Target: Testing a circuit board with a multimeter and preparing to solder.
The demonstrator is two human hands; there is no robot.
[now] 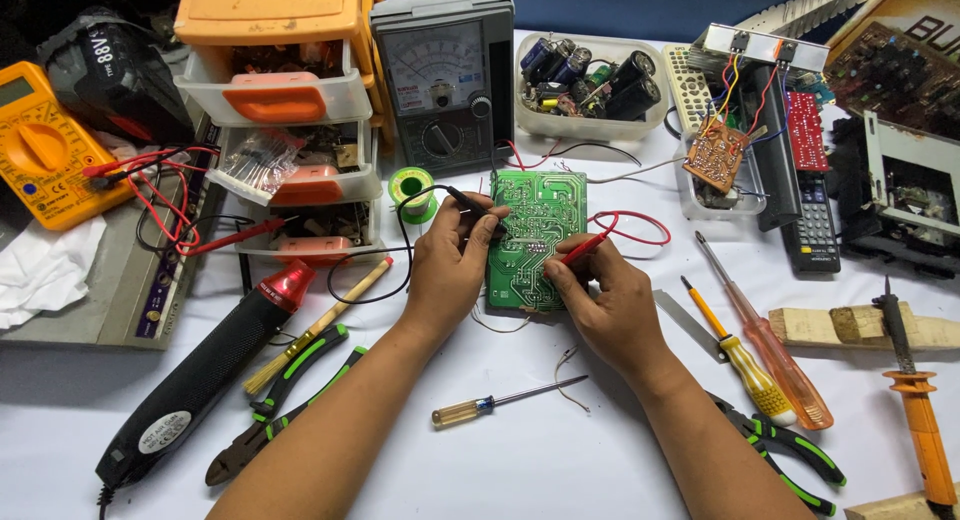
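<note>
A green circuit board (535, 220) lies solder side up in the middle of the white table. My left hand (450, 270) holds a black test probe (472, 204) with its tip on the board's left edge. My right hand (600, 300) holds a red test probe (585, 248) whose tip touches the board's lower right area. The probes' black and red wires run back to a grey analog meter (445, 80) standing behind the board.
An orange drawer cabinet (275, 90), yellow multimeter (40, 140), black hot air tool (200, 375), pliers (290, 400) and solder spool (410, 188) lie left. Screwdrivers (760, 350), a soldering iron (915, 400), remotes (810, 220), a capacitor tub (580, 85) lie right and behind.
</note>
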